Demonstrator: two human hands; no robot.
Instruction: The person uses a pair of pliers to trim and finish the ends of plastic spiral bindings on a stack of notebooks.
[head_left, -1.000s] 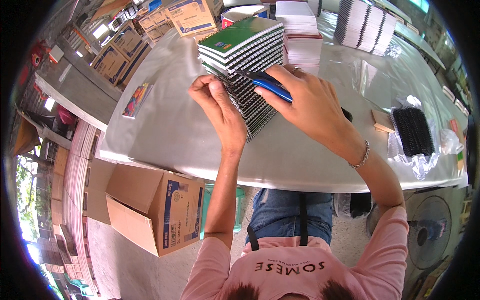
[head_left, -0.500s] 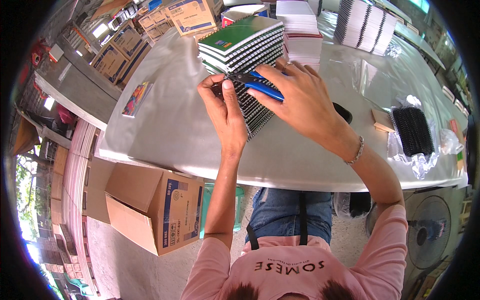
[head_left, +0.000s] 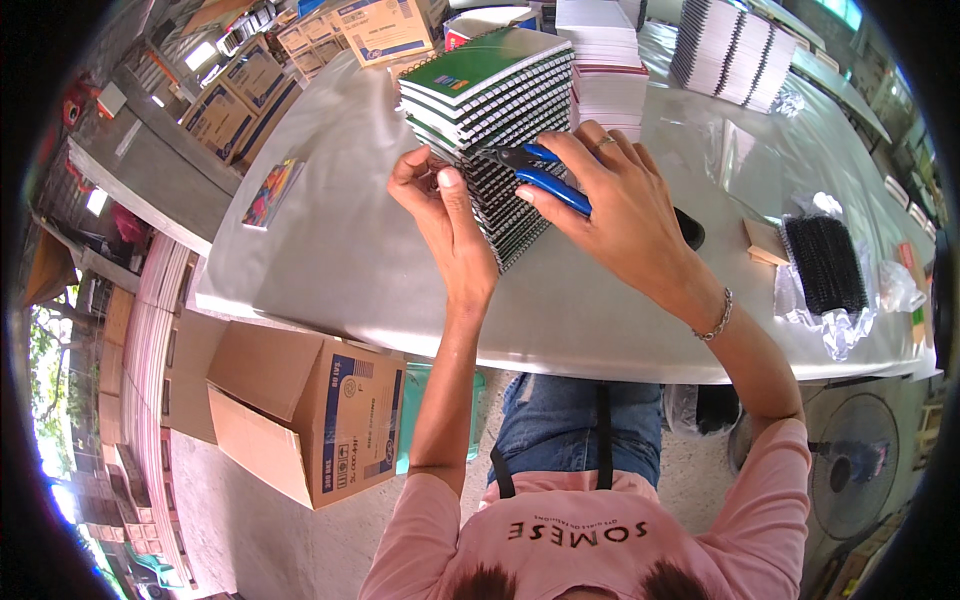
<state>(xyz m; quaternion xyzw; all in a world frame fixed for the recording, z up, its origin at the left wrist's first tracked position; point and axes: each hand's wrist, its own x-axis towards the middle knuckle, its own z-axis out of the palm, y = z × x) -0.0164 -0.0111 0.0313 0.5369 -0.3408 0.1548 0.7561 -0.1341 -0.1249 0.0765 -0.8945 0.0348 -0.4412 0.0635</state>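
Blue-handled cutting pliers (head_left: 556, 190) are gripped in my right hand (head_left: 625, 205), their dark jaws pointing left at the spiral binding near the stack's corner. Spiral notebooks (head_left: 480, 75), the top one with a green cover, make up a tall stack on the table, black wire coils facing me. My left hand (head_left: 450, 220) is at the near left corner of this stack, thumb and index finger bent toward each other. What lies between those fingers is too small to make out, and its other fingers are partly hidden.
The table (head_left: 340, 270) has a pale plastic cover. White book stacks (head_left: 605, 95) and coil-bound pads (head_left: 730, 55) stand behind. Black binding coils (head_left: 825, 262) lie in plastic at right. An open carton (head_left: 350, 420) sits below left; a fan (head_left: 850, 465) is below right.
The pliers and my right hand have moved slightly right, away from my left fingertips. My left hand has shifted a little to the left, its thumb and index finger farther from the jaws.
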